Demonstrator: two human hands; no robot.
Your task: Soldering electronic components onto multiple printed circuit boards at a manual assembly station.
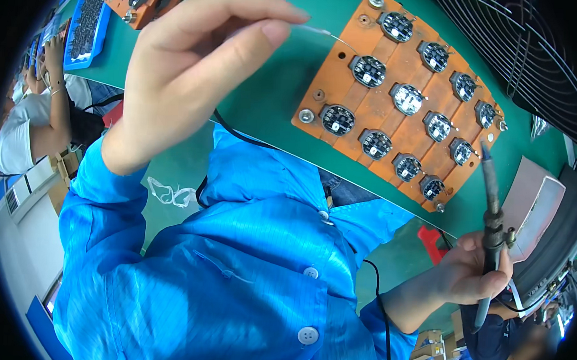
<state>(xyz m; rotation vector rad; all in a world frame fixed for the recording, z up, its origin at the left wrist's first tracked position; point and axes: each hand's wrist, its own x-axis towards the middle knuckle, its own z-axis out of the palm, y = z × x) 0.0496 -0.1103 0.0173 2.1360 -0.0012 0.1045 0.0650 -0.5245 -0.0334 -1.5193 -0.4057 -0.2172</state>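
- Find no readable word, number, brand or sign anywhere in the head view.
- Note small pale marks along the lower edge of the dark curved casing point(551, 248) at far right; too small to make out, cannot confirm as lettering.
- Note dark-and-white patterning on the faces of the round modules point(407, 99) set in the orange fixture point(368, 102); cannot make out any characters at this size.
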